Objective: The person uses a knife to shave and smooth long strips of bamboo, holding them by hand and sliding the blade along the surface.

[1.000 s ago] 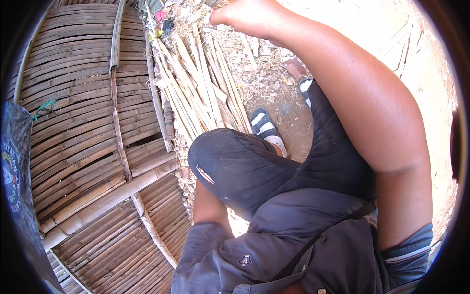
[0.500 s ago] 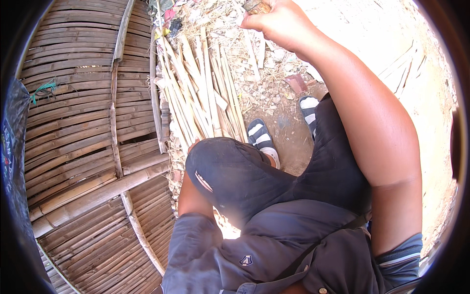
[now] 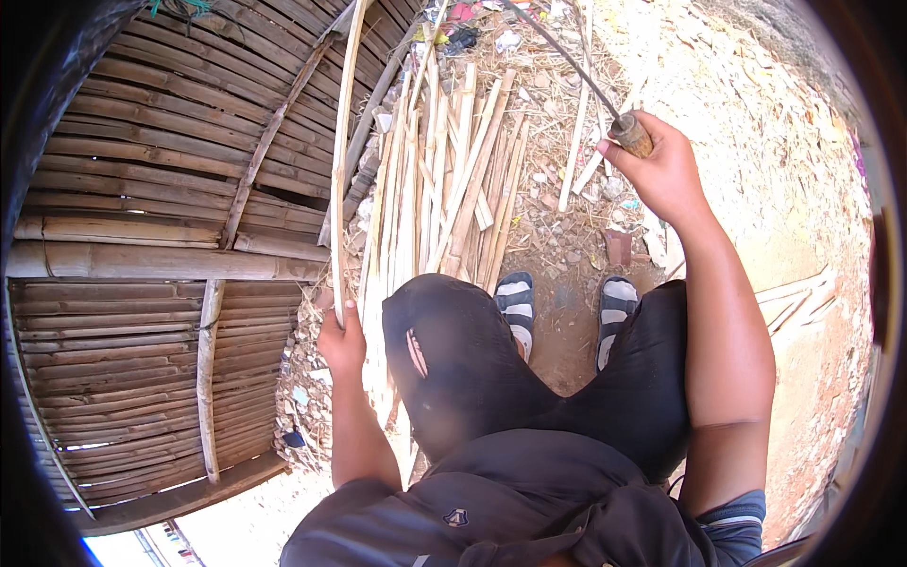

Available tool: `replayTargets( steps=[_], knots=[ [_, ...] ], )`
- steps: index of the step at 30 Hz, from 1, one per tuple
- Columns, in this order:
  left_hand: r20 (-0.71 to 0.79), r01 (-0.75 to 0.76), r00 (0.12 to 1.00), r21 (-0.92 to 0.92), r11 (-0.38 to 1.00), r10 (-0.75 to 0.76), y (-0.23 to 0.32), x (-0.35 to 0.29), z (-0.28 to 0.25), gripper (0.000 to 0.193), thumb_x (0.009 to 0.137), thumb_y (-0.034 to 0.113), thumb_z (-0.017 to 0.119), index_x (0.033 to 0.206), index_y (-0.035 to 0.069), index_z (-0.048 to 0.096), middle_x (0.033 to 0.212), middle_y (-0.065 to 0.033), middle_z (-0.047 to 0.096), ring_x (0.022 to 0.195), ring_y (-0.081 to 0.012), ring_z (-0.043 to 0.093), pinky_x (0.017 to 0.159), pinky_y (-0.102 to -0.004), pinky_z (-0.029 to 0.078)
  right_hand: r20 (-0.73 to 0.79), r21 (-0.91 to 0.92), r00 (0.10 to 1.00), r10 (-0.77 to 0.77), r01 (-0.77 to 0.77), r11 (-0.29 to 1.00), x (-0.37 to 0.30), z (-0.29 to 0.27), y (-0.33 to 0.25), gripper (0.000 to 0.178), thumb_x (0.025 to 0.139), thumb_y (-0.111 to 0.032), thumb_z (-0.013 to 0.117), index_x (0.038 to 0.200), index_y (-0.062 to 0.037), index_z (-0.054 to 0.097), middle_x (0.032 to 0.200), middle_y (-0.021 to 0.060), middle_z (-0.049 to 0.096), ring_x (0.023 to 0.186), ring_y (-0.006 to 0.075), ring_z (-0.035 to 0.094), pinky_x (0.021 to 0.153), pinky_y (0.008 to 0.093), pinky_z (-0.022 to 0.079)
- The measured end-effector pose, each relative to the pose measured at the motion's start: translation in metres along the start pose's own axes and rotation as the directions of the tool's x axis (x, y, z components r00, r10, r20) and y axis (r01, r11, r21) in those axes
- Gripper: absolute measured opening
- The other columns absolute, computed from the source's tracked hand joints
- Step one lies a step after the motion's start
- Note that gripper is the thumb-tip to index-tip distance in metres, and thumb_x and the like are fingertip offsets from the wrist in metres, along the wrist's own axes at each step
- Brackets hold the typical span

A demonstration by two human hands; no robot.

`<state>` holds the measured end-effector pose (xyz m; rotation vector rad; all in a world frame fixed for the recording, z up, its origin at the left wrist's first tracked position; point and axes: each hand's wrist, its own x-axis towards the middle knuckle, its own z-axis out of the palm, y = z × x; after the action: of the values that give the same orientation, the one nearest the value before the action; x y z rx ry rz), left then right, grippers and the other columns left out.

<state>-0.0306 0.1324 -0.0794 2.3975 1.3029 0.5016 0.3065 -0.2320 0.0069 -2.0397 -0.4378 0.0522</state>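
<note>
My left hand (image 3: 342,342) is closed around the lower end of a long, pale bamboo strip (image 3: 339,161), which stands nearly upright in view and runs past the top edge. In my right hand (image 3: 669,175) is the round wooden handle of a long-bladed knife (image 3: 633,135). Its dark blade looks thin, perhaps edge-on, and slants up and left out of view. Between the two hands, beyond my left knee, many split bamboo strips (image 3: 453,180) lie in a loose pile on the ground. Strip and blade are apart.
A bamboo-slat wall (image 3: 142,161) with a thick crossbar (image 3: 161,262) rises at the left. My sandaled feet (image 3: 515,307) rest on bare dirt past my knees. Litter and chips (image 3: 543,180) cover the ground. More thin strips (image 3: 798,300) lie at the right.
My left hand has come out from beside my knee, holding up a bamboo strip. My right hand has moved lower and right in view, showing the knife's blade. The view has shifted.
</note>
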Motion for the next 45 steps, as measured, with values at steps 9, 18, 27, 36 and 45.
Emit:
replayTargets(
  steps=[9, 18, 27, 36, 45],
  knots=[
    [0.157, -0.095, 0.963, -0.56, 0.823, 0.218, 0.2, 0.064, -0.003, 0.048, 0.096, 0.044, 0.073, 0.105, -0.003, 0.072, 0.088, -0.0134, 0.074, 0.08, -0.0197, 0.066, 0.076, -0.0377, 0.052, 0.108, -0.339, 0.94, -0.323, 0.34, 0.877, -0.022, 0.0, -0.027, 0.031, 0.077, -0.019, 0.081, 0.106, -0.0112, 0.072, 0.088, 0.0156, 0.072, 0.086, 0.0385, 0.07, 0.076, 0.0485, 0.055],
    [0.279, -0.204, 0.876, -0.525, 0.826, 0.393, 0.247, 0.013, 0.031, 0.043, 0.09, 0.039, 0.078, 0.102, -0.002, 0.072, 0.078, -0.0151, 0.071, 0.066, -0.0236, 0.067, 0.066, -0.0396, 0.053, 0.149, -0.438, 0.938, -0.314, 0.347, 0.829, -0.024, -0.023, -0.009, 0.035, 0.073, -0.018, 0.082, 0.106, -0.0113, 0.071, 0.087, 0.0136, 0.072, 0.083, 0.0381, 0.07, 0.074, 0.048, 0.056],
    [0.192, -0.414, 0.826, -0.433, 0.801, 0.53, 0.256, 0.003, 0.03, 0.031, 0.089, 0.031, 0.08, 0.095, 0.001, 0.075, 0.068, -0.0138, 0.069, 0.06, -0.0193, 0.067, 0.06, -0.0349, 0.05, -0.088, -0.368, 0.987, -0.137, 0.096, 0.925, -0.01, -0.062, 0.005, 0.031, 0.083, -0.025, 0.081, 0.107, -0.0091, 0.071, 0.089, 0.0184, 0.072, 0.084, 0.0398, 0.07, 0.074, 0.0476, 0.054],
    [0.027, -0.497, 0.813, -0.485, 0.719, 0.581, 0.252, 0.009, 0.019, 0.028, 0.087, 0.025, 0.082, 0.085, 0.0, 0.071, 0.061, -0.0137, 0.064, 0.053, -0.0192, 0.062, 0.055, -0.0344, 0.048, -0.15, -0.378, 0.972, -0.182, 0.113, 0.919, -0.015, -0.069, -0.006, 0.021, 0.082, -0.019, 0.08, 0.098, -0.0077, 0.071, 0.08, 0.017, 0.069, 0.076, 0.0383, 0.069, 0.068, 0.0455, 0.053],
    [-0.023, -0.493, 0.823, -0.525, 0.694, 0.567, 0.251, 0.008, 0.027, 0.027, 0.087, 0.024, 0.081, 0.082, 0.0, 0.07, 0.062, -0.0151, 0.064, 0.054, -0.0206, 0.063, 0.054, -0.035, 0.046, 0.055, -0.565, 0.926, -0.373, 0.337, 0.753, -0.027, -0.044, -0.022, 0.027, 0.075, -0.012, 0.074, 0.102, -0.011, 0.071, 0.082, 0.0144, 0.07, 0.078, 0.0388, 0.069, 0.069, 0.0487, 0.055]
  ],
)
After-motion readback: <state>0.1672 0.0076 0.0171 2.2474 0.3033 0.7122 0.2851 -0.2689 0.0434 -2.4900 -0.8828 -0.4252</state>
